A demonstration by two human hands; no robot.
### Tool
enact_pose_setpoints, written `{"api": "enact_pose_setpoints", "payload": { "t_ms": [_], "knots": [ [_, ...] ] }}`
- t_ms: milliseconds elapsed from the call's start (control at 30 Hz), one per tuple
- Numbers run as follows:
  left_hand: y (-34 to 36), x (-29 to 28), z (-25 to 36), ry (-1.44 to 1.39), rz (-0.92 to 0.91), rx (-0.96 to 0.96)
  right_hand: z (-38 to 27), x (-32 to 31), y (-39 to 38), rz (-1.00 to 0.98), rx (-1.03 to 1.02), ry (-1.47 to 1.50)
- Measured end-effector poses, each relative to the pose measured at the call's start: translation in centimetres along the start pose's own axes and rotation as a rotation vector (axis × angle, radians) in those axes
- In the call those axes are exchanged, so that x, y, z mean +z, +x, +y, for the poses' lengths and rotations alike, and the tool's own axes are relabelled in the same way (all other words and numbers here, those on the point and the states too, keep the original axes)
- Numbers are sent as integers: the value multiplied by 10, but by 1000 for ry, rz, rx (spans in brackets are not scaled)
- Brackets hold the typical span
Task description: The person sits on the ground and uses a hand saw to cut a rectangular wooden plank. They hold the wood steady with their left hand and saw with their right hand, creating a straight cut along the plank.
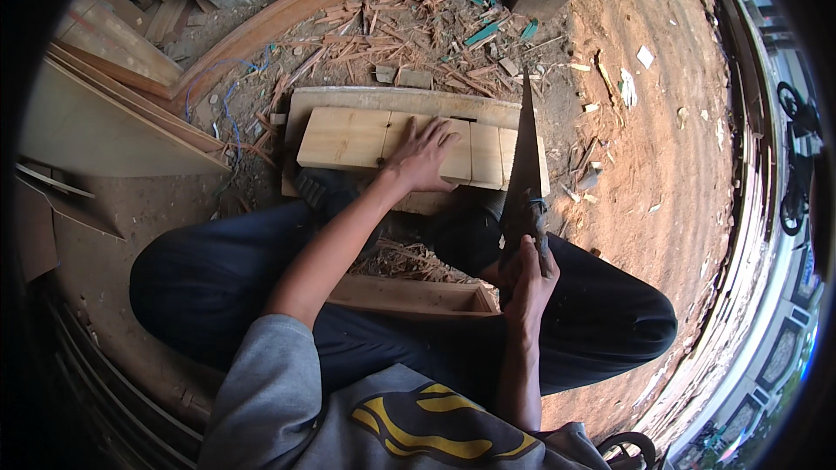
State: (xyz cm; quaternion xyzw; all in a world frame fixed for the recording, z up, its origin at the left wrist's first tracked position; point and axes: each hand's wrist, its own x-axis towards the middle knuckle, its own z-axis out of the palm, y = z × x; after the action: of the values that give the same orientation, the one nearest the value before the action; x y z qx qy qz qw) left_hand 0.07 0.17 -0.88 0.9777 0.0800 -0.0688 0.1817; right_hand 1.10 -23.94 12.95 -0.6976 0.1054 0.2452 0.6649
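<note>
A pale wooden board [344,137] with dark lines across it lies on a wider, rougher plank [383,97] in front of me. Pressed on the board's middle is my left hand [422,155], its fingers spread. My right hand [529,281] is wrapped round the handle of a handsaw [524,152]. The saw's blade points away from me, beside the board's right end. Whether its teeth touch the wood I cannot tell. A dark shoe [324,191] is close to the board's near left edge.
Wood offcuts and splinters [374,39] litter the ground beyond the plank. A curved brown wooden frame [261,28] and leaning panels [122,113] stand at the left. Close to my legs lies a wooden frame piece [409,294]. Bare reddish earth [653,209] stretches along the right.
</note>
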Motion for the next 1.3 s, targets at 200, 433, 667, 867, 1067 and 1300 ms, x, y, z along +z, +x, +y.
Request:
{"api": "enact_pose_setpoints", "payload": {
  "t_ms": [200,433,667,867,1067,1300],
  "knots": [
    [0,3,-1,3,12,-1,2,1,0,8,-12,-6],
    [8,-1,-6,-120,-75,2,3,-6,3,-25,13,-58],
    [31,-23,-25,-150,-357,-49,0,-5,2,-1,33,-29],
    [34,-31,-15,-59,-415,-48,3,-2,3,63,-9,9],
    [26,-17,-21,-141,-220,-12,5,-6,6,52,-3,32],
    [14,-22,-10,-1,-51,3,-2,-5,1,43,5,15]
  ]
}}
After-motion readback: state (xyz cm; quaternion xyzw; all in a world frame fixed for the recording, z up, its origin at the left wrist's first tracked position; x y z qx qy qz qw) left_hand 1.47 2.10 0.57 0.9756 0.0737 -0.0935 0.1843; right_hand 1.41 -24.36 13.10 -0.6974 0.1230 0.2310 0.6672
